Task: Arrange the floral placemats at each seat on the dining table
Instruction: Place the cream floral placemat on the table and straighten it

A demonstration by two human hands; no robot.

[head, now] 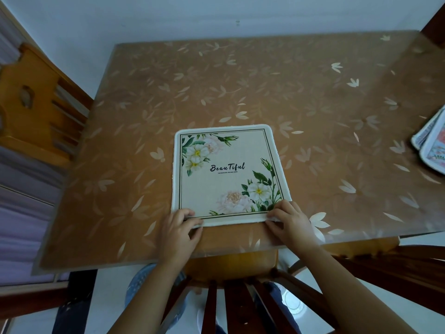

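A cream floral placemat (228, 172) printed with white flowers and the word "Beautiful" lies flat on the dining table (301, 104), near its front edge. My left hand (179, 229) pinches the mat's near left corner. My right hand (290, 219) pinches the near right corner. A small stack of other floral placemats (432, 143) rests at the table's right edge, partly cut off by the frame.
The table wears a brown leaf-patterned cover. A wooden chair (231, 292) stands tucked in just below my hands. Another light wooden chair (36, 109) is at the table's left side, and a dark chair (397, 263) at the right. A white wall backs the table.
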